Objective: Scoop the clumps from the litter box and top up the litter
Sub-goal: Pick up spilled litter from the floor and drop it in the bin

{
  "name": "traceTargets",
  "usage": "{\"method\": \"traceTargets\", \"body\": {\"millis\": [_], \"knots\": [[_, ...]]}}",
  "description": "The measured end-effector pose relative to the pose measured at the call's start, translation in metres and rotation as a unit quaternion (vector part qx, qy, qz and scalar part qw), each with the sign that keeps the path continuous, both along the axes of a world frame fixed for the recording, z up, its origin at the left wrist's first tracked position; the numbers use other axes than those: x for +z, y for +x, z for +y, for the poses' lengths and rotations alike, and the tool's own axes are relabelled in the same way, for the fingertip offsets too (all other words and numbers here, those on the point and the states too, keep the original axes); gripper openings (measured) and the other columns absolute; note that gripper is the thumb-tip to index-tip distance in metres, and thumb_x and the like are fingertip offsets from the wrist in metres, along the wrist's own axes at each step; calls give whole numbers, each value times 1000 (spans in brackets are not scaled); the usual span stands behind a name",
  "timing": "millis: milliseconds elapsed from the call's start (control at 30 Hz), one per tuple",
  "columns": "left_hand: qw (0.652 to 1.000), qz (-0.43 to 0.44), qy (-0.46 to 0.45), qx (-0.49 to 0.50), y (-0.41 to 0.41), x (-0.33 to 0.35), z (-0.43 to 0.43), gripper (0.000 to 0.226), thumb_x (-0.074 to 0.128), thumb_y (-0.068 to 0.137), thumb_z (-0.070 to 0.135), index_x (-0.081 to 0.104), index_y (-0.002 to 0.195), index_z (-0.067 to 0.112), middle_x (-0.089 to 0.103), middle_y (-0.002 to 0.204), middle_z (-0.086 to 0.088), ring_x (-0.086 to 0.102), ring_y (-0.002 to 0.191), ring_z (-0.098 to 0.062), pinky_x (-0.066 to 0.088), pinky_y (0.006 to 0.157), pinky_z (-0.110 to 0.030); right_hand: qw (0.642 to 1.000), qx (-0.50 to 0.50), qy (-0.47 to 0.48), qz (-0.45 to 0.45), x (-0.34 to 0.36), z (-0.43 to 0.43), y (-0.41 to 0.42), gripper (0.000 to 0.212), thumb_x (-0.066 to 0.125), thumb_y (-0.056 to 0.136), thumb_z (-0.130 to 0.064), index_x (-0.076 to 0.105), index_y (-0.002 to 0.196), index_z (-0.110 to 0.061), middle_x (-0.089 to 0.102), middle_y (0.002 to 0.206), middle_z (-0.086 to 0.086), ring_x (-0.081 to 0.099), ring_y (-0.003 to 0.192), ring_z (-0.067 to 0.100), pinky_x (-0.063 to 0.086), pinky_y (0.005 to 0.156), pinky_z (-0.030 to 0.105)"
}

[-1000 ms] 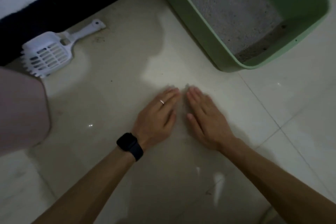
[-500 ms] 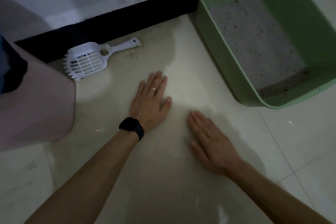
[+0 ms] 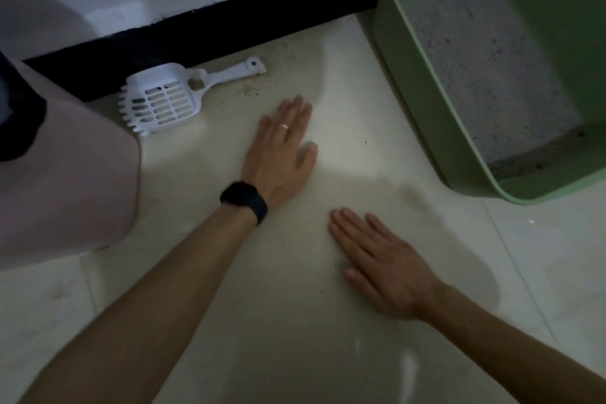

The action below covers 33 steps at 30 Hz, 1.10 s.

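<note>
Both hands have split apart since a second ago, when they lay fingertip to fingertip. The left hand has slid forward across the floor and the right hand has dropped back toward the person. Left hand lies palm down, fingers straight and close together, thumb angled out to the side, holding nothing. A ring shows on one finger and a dark watch on the wrist. Right hand is flat too, fingers straight and slightly spread, nothing under them but tile.

And the scoop, white and slotted, lies untouched on the floor beside the black baseboard, near the left hand's far side, handle pointing right. A few loose grains are scattered just past the handle. Over on the right sits the green litter box, pale litter filling most of it, with a darker strip along its near end. A bent knee fills the left edge.
</note>
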<state>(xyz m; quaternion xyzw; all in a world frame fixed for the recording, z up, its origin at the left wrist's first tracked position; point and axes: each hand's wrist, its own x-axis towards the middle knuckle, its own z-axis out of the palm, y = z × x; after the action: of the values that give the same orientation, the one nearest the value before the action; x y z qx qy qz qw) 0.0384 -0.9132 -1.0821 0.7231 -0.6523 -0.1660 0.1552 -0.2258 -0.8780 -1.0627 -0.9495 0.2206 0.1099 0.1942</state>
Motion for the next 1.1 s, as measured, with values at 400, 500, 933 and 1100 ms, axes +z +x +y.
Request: {"method": "traceTargets", "body": {"millis": [400, 500, 933, 1100], "knots": [[992, -27, 33, -121, -50, -6, 65, 60, 25, 103, 38, 24, 154, 6, 16, 162, -8, 9, 151, -19, 12, 122, -39, 968, -246, -42, -7, -14, -94, 49, 60, 17, 105, -44, 4, 157, -15, -3, 165, 1, -8, 150, 11, 4, 123, 42], [992, 17, 14, -123, -63, -6, 90, 57, 32, 102, 33, 31, 151, 4, 24, 160, -10, 15, 150, -20, 19, 121, -41, 982, -179, -61, 1, -13, -72, 30, 60, 16, 104, -41, 10, 156, -11, 4, 165, 5, -3, 151, 14, 10, 123, 44], [991, 126, 4, -37, -142, 1, 149, 54, 31, 102, 28, 34, 149, 3, 27, 159, -9, 17, 150, -18, 14, 122, -41, 963, -259, -72, -19, 1, -12, -46, 59, 27, 103, -36, 19, 155, -9, 10, 164, 9, 2, 152, 21, 10, 122, 47], [995, 89, 28, -35, -158, -2, 150, 57, 26, 102, 30, 26, 152, 2, 19, 161, -10, 12, 150, -20, 14, 121, -41, 981, -189, -29, -14, -8, 61, -60, 60, 24, 103, -38, 21, 154, -5, 12, 163, 11, 7, 151, 23, 19, 120, 50]]}}
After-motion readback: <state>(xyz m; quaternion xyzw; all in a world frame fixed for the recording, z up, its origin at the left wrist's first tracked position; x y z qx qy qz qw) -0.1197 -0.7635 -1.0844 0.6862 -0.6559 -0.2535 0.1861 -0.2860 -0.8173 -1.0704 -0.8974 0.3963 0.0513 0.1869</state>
